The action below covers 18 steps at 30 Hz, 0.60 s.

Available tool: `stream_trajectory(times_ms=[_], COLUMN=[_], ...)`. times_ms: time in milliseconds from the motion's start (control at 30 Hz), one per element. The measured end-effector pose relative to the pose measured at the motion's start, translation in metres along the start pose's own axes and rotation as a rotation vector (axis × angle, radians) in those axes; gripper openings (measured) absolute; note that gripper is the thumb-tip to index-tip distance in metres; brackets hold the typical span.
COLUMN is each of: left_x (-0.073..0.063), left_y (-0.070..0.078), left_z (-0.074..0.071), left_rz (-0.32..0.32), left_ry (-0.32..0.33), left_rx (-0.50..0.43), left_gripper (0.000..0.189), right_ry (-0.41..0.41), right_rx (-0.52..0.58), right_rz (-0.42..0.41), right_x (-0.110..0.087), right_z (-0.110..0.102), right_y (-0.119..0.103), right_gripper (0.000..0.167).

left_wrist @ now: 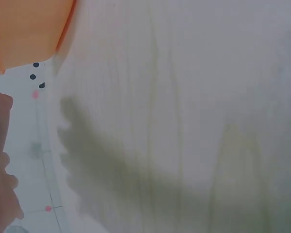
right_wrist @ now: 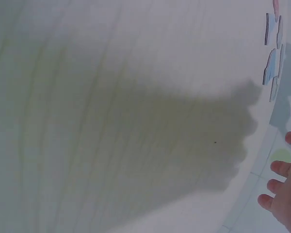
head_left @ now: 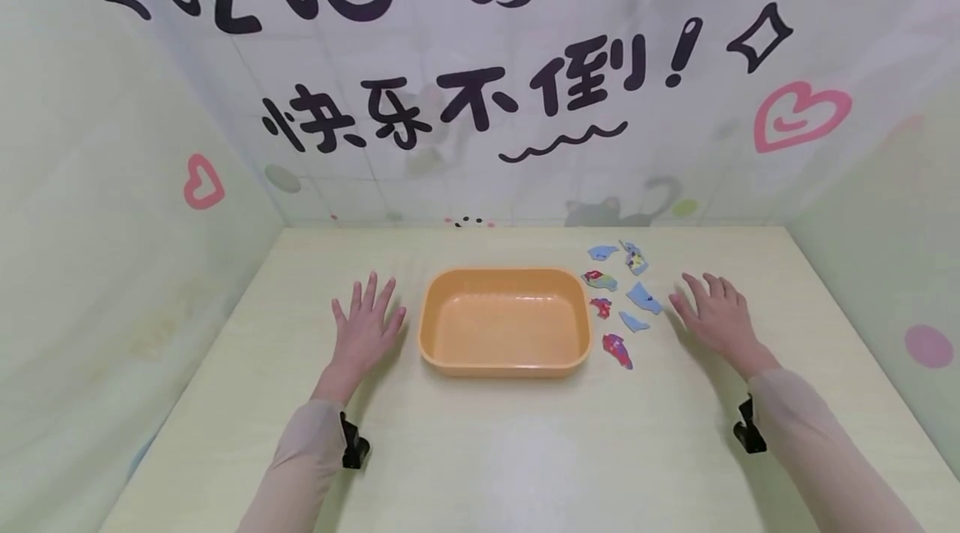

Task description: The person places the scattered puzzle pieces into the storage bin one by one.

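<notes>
Left grip (head_left: 364,327) (fingers spread), right grip (head_left: 718,319), one tray (head_left: 510,334), seven printed pieces (head_left: 643,298)

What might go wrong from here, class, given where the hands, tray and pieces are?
1. The flat pieces lie close together, so the right hand might disturb neighbours when reaching for one.
2. They look thin, so fingertips could struggle to lift them.
3. The left hand is near the orange tray; a bump could push it into the pieces on its other side.

Sleeves (head_left: 298,454): pale pinkish beige, reaching the wrists
Wrist devices (head_left: 354,445): small, black, blocky
Left hand (head_left: 363,334): bare
Right hand (head_left: 722,321): bare
</notes>
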<state>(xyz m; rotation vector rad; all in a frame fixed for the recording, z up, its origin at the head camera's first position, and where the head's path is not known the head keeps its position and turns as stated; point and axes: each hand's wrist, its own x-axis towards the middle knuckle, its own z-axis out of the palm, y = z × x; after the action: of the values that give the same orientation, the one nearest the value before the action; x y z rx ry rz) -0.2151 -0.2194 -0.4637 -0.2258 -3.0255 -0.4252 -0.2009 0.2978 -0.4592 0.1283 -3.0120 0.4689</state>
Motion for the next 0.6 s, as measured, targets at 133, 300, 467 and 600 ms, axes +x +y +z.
stream_trajectory(times_ms=[133,300,467,600], left_x=[-0.002,0.002,0.006,0.007], left_y=[-0.001,0.001,0.004,0.007], left_z=[0.002,-0.002,-0.007,-0.011], left_rz=[-0.021,-0.075,-0.120,-0.173], left_ry=[0.002,0.016,-0.033,-0.097], left_rx=[-0.111,-0.295,-0.445,-0.535], left_gripper=[0.057,0.055,0.055,0.055], right_ry=[-0.015,-0.068,-0.116,-0.135], right_rx=[0.053,0.104,0.140,0.137], right_rz=[0.039,0.070,0.083,0.090], right_x=[0.004,0.011,0.022,0.030], right_z=[-0.002,-0.006,-0.009,-0.010], right_y=[-0.004,-0.008,-0.014,-0.017], right_gripper=[0.055,0.057,0.055,0.053])
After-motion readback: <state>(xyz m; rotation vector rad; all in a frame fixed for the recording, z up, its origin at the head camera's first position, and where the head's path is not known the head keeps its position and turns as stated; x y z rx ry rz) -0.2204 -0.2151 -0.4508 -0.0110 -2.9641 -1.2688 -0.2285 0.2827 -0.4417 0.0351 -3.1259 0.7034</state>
